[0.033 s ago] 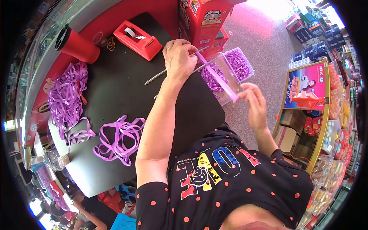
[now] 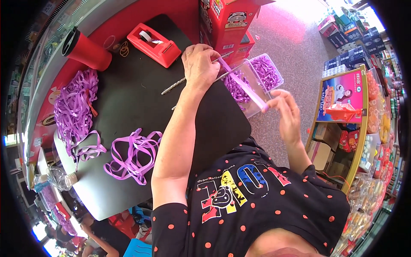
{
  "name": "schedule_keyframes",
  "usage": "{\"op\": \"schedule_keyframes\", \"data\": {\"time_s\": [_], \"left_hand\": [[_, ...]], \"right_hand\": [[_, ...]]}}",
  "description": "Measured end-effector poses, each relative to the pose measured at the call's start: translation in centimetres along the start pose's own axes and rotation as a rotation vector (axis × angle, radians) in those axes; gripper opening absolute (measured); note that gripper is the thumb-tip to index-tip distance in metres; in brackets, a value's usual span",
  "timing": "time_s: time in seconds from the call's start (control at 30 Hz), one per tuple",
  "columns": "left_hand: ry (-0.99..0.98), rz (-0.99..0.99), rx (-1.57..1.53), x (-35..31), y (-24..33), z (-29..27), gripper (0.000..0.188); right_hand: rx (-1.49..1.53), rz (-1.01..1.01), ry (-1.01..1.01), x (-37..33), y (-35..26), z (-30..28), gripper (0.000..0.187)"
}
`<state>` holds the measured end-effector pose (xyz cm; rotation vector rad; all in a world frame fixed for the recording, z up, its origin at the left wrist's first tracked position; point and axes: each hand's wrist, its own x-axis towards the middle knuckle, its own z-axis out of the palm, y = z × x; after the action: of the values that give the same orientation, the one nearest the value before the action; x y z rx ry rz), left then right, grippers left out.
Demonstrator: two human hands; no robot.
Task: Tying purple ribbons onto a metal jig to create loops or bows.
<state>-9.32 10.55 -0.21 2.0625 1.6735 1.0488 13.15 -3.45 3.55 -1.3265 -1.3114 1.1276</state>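
A purple ribbon (image 2: 243, 84) stretches slantwise between my two hands, above the table's right edge. My left hand (image 2: 200, 66) is closed on its upper end, next to a thin twisted metal rod (image 2: 173, 86) that passes beneath the hand. A second thin rod (image 2: 222, 76) comes out near the wrist; how either is held is hidden. The fingers of my right hand (image 2: 286, 112) pinch the ribbon's lower end. Behind the ribbon, a clear plastic box (image 2: 257, 70) holds small purple ribbon pieces (image 2: 236, 88); another such tub (image 2: 266, 72) adjoins it.
A red tape dispenser (image 2: 154, 45), rubber bands (image 2: 124, 49) and a red tumbler (image 2: 87, 51) stand at the far left. Purple ribbon piles (image 2: 76, 111) and loose loops (image 2: 135, 156) lie on the black table (image 2: 128, 103). A red carton (image 2: 224, 30) rises behind; a display shelf (image 2: 342, 124) stands right.
My right hand has shifted slightly to the right with its end of the ribbon. My left hand and the rods look the same.
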Motion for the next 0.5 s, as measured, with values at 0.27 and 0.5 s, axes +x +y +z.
{"op": "schedule_keyframes", "data": {"time_s": [0.27, 0.5], "left_hand": [[-0.039, -0.012, -0.016, -0.1, 0.2, -0.3, 0.018], [-0.009, -0.008, -0.045, 0.0, 0.2, -0.2, 0.016]], "right_hand": [[0.409, -0.186, -0.042, 6.2, -4.9, 0.8, 0.032], [0.365, -0.085, -0.182, 5.5, -4.3, -0.5, 0.029]]}}
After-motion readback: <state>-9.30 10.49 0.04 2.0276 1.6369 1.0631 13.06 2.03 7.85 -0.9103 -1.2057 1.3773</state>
